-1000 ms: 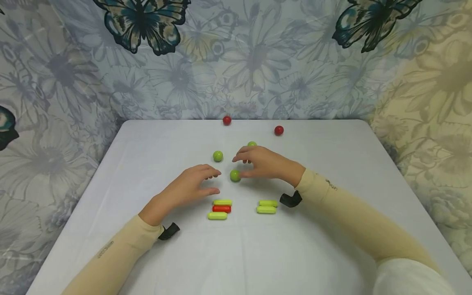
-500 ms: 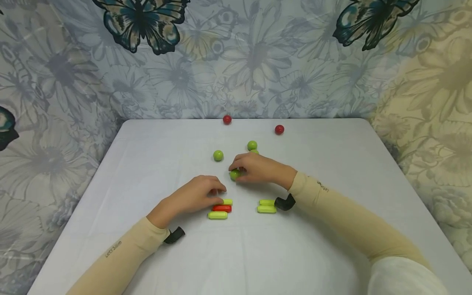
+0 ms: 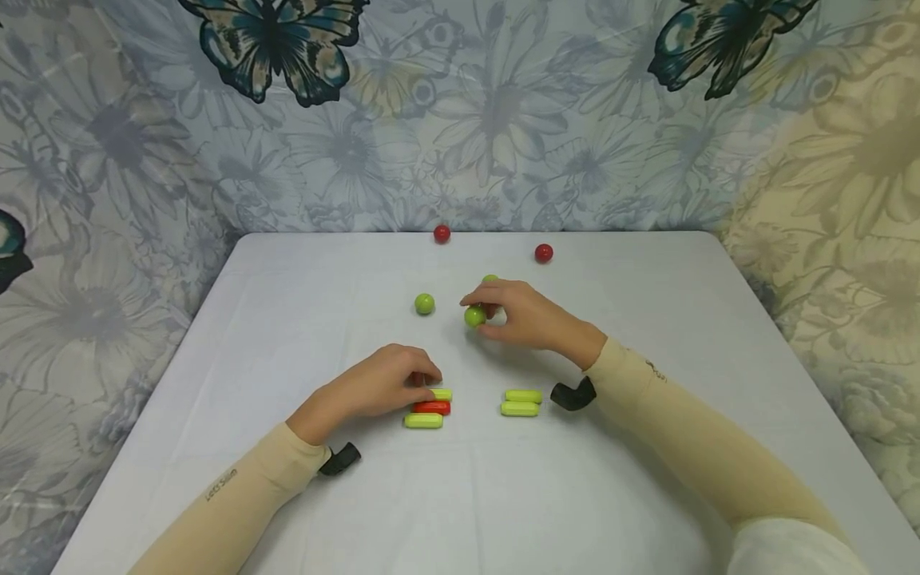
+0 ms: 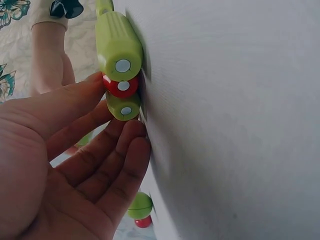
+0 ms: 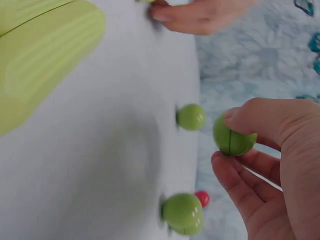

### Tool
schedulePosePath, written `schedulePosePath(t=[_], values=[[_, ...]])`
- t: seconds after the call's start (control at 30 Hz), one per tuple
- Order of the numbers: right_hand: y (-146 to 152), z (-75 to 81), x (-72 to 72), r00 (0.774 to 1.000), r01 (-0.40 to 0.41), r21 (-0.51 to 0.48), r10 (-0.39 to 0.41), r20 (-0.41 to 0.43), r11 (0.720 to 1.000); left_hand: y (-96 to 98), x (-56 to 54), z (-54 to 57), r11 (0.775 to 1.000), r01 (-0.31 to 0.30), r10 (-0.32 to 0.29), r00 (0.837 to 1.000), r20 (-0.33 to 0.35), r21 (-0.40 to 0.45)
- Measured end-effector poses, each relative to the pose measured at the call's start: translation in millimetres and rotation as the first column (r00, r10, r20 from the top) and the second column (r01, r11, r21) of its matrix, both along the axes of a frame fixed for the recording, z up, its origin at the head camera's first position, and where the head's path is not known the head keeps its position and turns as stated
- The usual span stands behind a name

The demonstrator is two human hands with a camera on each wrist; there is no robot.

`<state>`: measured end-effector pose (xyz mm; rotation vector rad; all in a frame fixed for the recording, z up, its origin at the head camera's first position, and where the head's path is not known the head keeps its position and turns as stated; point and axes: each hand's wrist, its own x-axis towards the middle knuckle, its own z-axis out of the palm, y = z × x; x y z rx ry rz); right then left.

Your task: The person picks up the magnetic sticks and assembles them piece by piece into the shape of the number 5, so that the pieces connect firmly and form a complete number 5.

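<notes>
Nearest the person, the left hand (image 3: 381, 385) is resting on the tabletop (image 3: 647, 447), its fingertips (image 4: 131, 131) touching the left end of a stack of three rods (image 3: 429, 407), two green with a red one between. The rods' long axes are lying left to right, so their ends are facing this hand's loosely spread grip. A pair of green rods (image 3: 521, 402) is lying just to the right, untouched. Farther out, the right hand (image 3: 528, 313) is pinching a green ball (image 3: 474, 316) between thumb and fingertips, lifted off the tabletop. Beyond it, two more green balls (image 3: 425, 303) and two red balls (image 3: 544, 253) are sitting apart.
</notes>
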<state>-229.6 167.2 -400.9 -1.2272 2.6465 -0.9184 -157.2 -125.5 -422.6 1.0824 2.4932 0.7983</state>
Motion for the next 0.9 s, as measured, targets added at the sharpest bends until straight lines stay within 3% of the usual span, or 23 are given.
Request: schedulePosePath(t=[0.27,0.47,0.9], values=[[29,-7.2,7.4,0.994,0.108,-0.146,-0.102,0.05,0.983,-1.0,0.5,0.8,1.0,0.006,-0.006,0.999,0.032,-0.001],[39,-17.6,14.6,0.984,0.173,-0.159,-0.163,0.072,0.972,-0.2,0.2,1.1,1.0,0.008,-0.008,1.0,0.014,-0.017],[46,-37.6,20.3,0.977,0.176,-0.182,-0.149,0.152,0.968,-1.0,-2.6,2.6,1.0,-0.005,0.005,1.0,-0.013,-0.003]])
